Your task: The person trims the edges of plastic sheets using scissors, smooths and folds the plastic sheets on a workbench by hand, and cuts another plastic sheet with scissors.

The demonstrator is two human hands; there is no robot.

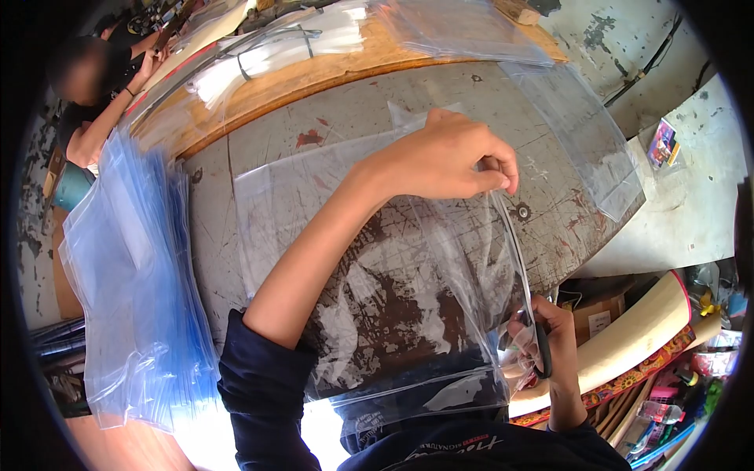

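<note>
Left hand (463, 161) at two o'clock pinching clear plastic sheet (416, 275), right hand (556, 330) at four o'clock clasped round black-handled scissors (543, 352)

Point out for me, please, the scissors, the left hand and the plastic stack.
Scissors (544, 353): head view, on the black handle.
Left hand (454, 157): head view, on its back.
Plastic stack (129, 267): head view, on its upper face.

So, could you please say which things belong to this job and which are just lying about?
Apparently in use:
left hand, pinching clear plastic sheet
right hand, with probable black-handled scissors
scratched grey tabletop
perhaps bluish plastic stack

Apparently lying about:
tied white bundle
cream roll
</note>
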